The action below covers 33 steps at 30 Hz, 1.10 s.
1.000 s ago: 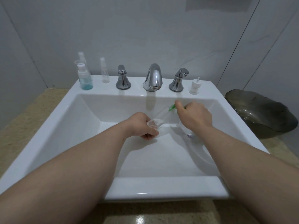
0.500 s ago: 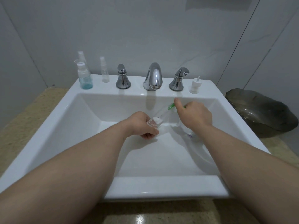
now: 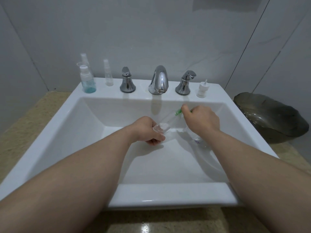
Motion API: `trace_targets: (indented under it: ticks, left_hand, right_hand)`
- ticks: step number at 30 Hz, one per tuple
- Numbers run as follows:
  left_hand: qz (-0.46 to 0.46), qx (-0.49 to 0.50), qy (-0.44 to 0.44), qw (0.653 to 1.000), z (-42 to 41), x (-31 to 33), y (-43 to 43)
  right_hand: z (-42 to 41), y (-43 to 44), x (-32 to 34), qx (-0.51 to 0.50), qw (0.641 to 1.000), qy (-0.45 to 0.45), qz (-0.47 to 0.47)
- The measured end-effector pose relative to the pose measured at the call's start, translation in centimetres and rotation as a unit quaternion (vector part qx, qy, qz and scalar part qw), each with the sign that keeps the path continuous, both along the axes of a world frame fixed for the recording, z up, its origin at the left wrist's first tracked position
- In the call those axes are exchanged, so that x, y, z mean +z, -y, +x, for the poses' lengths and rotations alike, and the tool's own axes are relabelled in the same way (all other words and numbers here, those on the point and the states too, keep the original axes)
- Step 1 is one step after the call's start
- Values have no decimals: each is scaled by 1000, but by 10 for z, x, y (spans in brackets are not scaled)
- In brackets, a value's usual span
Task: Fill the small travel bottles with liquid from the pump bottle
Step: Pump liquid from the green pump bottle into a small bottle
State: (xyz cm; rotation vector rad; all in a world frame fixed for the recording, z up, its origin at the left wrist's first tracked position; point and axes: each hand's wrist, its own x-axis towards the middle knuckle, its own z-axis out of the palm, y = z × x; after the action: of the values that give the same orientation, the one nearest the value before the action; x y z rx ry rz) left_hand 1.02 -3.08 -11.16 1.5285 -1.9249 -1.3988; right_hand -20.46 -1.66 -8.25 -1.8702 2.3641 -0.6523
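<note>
Head cam: both hands are over the white sink [image 3: 168,194] basin. Left hand [image 3: 148,130] is curled around a small clear bottle [image 3: 165,122], tilted up toward the right hand [image 3: 201,121], which pinches a green bit [image 3: 178,112] at the bottle's far end — maybe a cap, too blurry to say. Bottle with blue liquid [image 3: 88,83] and a slim clear bottle [image 3: 109,76] stand on the back ledge, left of the faucet [image 3: 159,80].
</note>
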Motion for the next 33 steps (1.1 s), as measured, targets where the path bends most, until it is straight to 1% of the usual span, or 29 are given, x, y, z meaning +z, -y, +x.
trace_targets:
  ticks: [23,33]
  left_hand:
    - [-2,-1,-2,1000,0,1,-1]
    - [-8,-8,9,1000,1,1,0]
  right_hand:
    - [1,-1,0,-15,1000,-8,6]
    - [1,-3,3,3,1000,4,8]
